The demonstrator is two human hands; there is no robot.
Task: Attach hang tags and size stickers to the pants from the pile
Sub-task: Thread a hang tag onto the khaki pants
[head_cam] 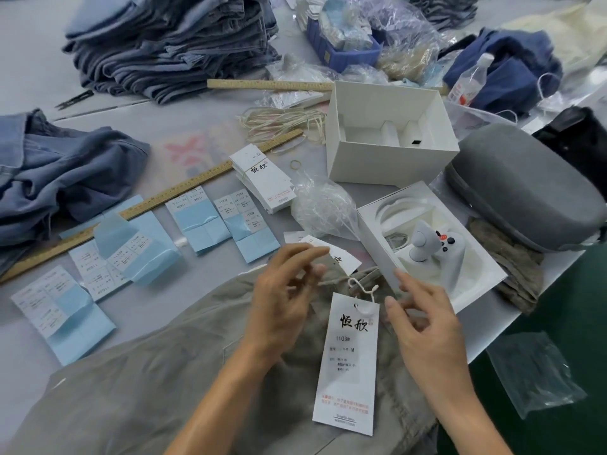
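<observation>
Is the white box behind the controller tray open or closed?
Open. The white box has no lid on it, and its white inner dividers show from above; apart from a small black item, it looks empty.

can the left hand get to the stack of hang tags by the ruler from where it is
Probably yes. The left hand hovers open over the khaki pants, and the stack of hang tags lies uncovered beyond it, with only flat sticker sheets between.

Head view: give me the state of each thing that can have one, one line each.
Hang tag: lying flat on the pants, string looped through its hole.
Khaki pants: spread on the table.
Left hand: open, holding nothing.
Right hand: open, holding nothing.
White box: open, upright.
Grey case: closed.
Sticker sheets: partly peeled.
Tag bundle: bound by a band.
Water bottle: capped, lying tilted.
</observation>
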